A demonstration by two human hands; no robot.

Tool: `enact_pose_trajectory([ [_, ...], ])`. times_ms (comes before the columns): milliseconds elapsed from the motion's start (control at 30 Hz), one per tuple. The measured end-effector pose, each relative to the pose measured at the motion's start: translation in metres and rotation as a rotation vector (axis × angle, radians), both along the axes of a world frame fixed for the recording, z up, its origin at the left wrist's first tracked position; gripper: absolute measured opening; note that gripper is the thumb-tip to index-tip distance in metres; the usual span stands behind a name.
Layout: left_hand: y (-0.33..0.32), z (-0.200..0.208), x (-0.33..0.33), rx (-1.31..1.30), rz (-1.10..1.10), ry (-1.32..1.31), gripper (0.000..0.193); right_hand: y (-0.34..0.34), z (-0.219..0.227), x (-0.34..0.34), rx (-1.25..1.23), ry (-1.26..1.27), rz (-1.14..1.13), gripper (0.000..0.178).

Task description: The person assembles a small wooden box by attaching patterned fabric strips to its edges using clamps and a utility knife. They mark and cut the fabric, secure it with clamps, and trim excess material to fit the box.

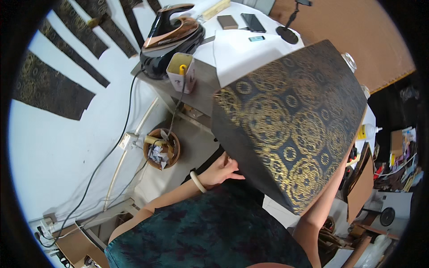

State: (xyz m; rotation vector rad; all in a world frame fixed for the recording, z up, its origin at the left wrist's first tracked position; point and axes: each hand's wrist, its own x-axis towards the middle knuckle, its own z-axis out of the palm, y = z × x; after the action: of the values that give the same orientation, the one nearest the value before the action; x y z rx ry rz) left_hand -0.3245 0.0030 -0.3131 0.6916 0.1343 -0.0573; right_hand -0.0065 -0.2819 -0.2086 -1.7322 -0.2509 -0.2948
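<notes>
A large box (pixel 295 120) covered in black fabric with gold medallion patterns is held tilted in front of me, above my lap. My left hand (pixel 222 169) is beside its plain dark lower-left side, thumb and forefinger stretched out; whether the fingertips touch the box cannot be made out. A pale bangle (pixel 197 182) circles that wrist. My right forearm (pixel 321 203) runs up along the box's right edge, and the box hides my right hand and its fingers.
A clothes iron (pixel 172 42) and a cup (pixel 181 73) holding a yellow-handled corded tool stand on the table. Behind lie a phone (pixel 253 23) and a round-based stand (pixel 287 35). Fabric strips (pixel 49 89) hang left. Below are a cord (pixel 100 169) and a waste basket (pixel 177 152).
</notes>
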Motion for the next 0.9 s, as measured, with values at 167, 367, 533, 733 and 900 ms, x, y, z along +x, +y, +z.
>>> enact_pose_trajectory([
  [167, -0.003, 0.003, 0.001, 0.178, 0.025, 0.012, 0.076, -0.013, -0.021, -0.005, -0.002, 0.069, -0.09, 0.012],
  [367, 0.041, 0.044, 0.02, 0.304, 0.251, 0.196, 0.045, 0.033, -0.033, 0.044, 0.043, -0.007, -0.127, 0.016],
  [533, 0.112, 0.001, 0.026, 0.361, 0.446, 0.264, 0.025, 0.145, 0.003, 0.059, 0.306, -0.166, -0.055, 0.022],
  [733, 0.126, -0.017, 0.044, 0.805, 0.412, 0.239, 0.041, 0.131, -0.001, 0.055, 0.43, -0.121, -0.07, 0.024],
  [900, 0.109, 0.008, 0.057, 0.611, 0.505, 0.295, 0.039, 0.109, -0.017, 0.047, 0.244, -0.217, 0.045, 0.041],
])
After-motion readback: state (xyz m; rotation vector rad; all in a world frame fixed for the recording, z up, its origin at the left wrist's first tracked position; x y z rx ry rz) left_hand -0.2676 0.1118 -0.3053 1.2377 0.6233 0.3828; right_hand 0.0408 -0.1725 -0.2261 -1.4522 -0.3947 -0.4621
